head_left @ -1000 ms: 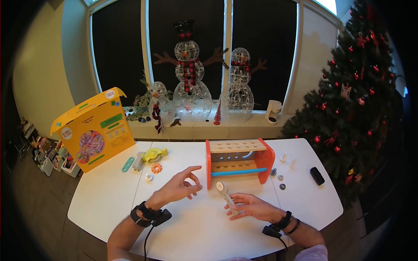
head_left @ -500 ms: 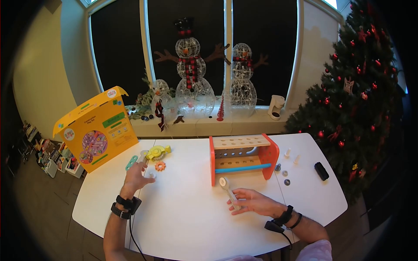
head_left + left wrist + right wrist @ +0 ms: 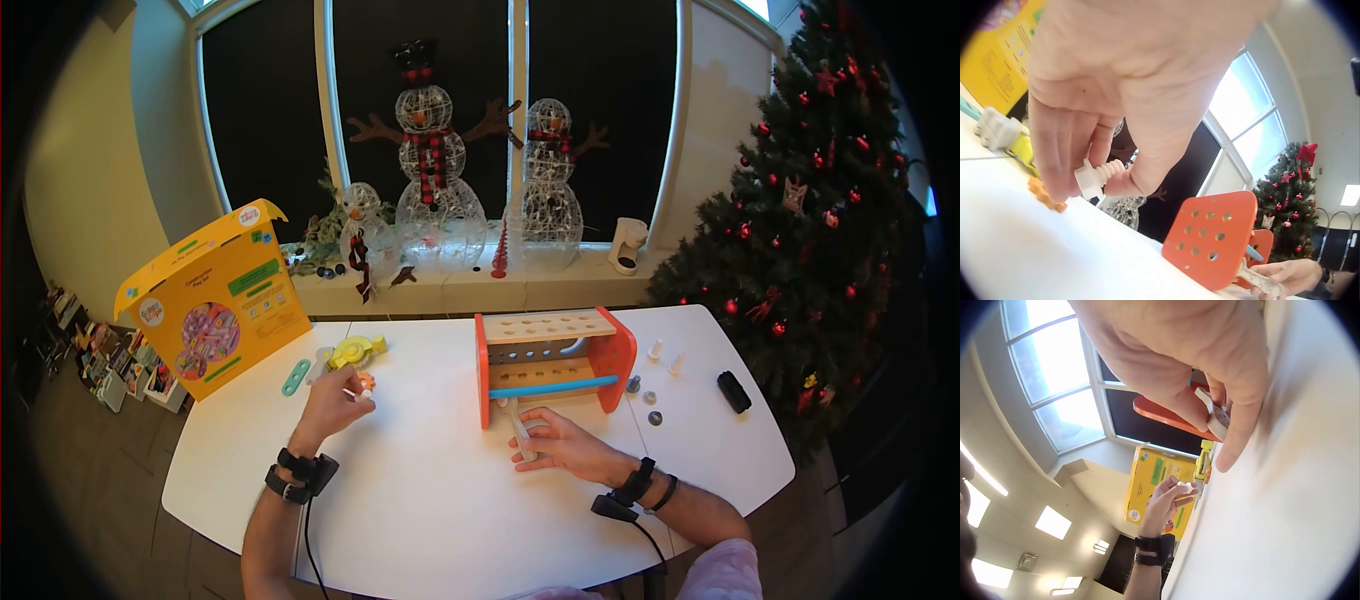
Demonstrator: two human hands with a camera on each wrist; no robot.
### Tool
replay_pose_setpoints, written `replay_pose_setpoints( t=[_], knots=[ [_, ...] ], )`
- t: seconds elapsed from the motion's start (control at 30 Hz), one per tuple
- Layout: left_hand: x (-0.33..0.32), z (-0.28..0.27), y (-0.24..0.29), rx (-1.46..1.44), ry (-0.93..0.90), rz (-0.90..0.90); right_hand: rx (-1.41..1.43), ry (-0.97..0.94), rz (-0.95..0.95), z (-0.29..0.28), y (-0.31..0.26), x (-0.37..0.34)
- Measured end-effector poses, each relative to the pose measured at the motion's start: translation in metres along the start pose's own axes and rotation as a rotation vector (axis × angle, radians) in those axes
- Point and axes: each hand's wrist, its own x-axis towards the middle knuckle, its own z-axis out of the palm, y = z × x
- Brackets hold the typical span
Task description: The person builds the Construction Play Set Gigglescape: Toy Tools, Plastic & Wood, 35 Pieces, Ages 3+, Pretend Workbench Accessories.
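Note:
In the left wrist view the left hand [image 3: 1110, 94] pinches a white screw [image 3: 1091, 179] between thumb and fingers, its threads toward the thumb. An orange gear [image 3: 1045, 195] lies on the table just beyond. The right hand [image 3: 572, 447] holds a pale wrench-like tool [image 3: 519, 430] by its handle, its head close to the front of the wooden rack with red sides [image 3: 484, 372]. In the right wrist view, the fingers curl around part of that tool [image 3: 1215, 415].
A yellow box [image 3: 215, 300] stands at the left, near a teal strip [image 3: 295, 377] and a yellow-green toy piece [image 3: 356, 350]. Right of the rack are two pale screws [image 3: 655, 350], several grey pieces [image 3: 655, 418] and a black object [image 3: 733, 392].
The left hand has moved left from the middle of the table to the small parts and taken hold of the white screw. The tool in the right hand has tipped toward the rack.

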Motion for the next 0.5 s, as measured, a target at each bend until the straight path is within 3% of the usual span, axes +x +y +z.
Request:
replay_pose_setpoints(
  t=[0.07,0.27,0.5],
  knots=[
    [0.009,0.012,0.009,-0.082,-0.049,0.113,0.008,0.005,-0.026,0.002,0.000,0.006],
    [0.044,0.060,0.037,-0.140,-0.159,0.184,0.027,0.047,-0.114,0.008,0.000,0.032],
    [0.073,0.112,0.056,-0.154,-0.232,0.176,0.045,0.067,-0.195,0.008,0.001,0.055]
  ],
)
